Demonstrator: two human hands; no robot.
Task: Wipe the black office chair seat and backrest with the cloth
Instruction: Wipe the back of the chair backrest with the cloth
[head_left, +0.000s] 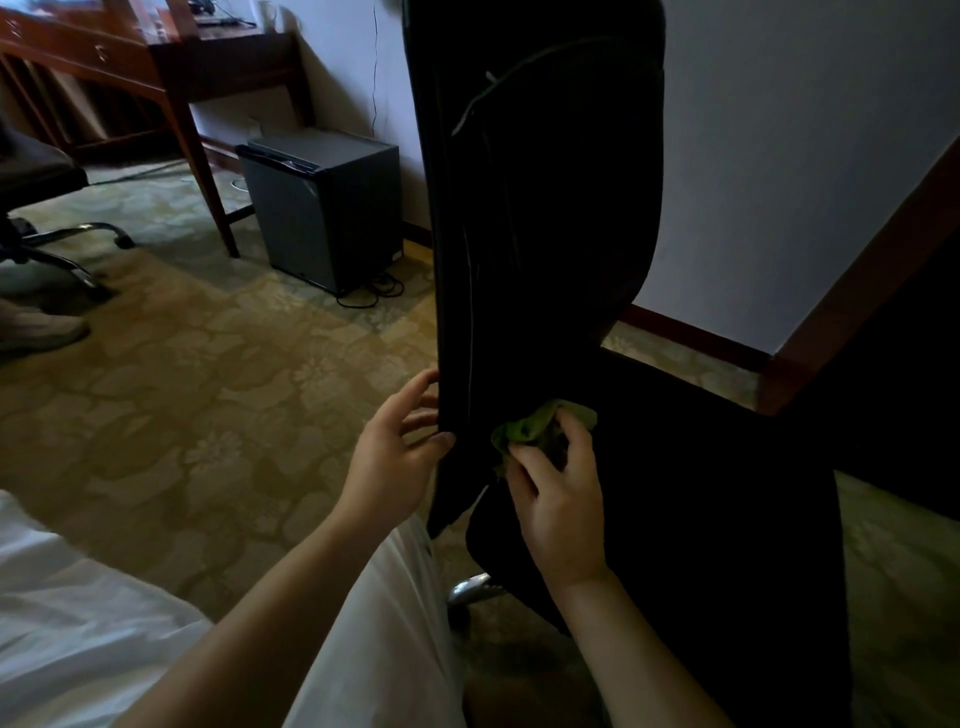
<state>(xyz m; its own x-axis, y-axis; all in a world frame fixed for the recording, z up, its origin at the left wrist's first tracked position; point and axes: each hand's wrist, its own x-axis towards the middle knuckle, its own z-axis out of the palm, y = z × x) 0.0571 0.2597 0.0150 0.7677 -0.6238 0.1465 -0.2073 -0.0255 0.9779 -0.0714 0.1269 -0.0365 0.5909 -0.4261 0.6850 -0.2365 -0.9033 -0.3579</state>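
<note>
Risk: chair (623, 415) might have swung away under my push, I judged, if my left hand (400, 447) slipped off the thin edge; the bunched cloth (540, 423) could also have skipped strips of the dark surface.
Left hand: it pinched the side edge of the backrest (545, 208), thumb in front, fingers curled behind.
Right hand: my right hand (558, 499) gripped the green cloth, its back toward me, just right of the left hand.
Cloth: pressed on the low backrest, just above where the seat (701, 493) began.
Seat: it lay beyond and below my right hand.
</note>
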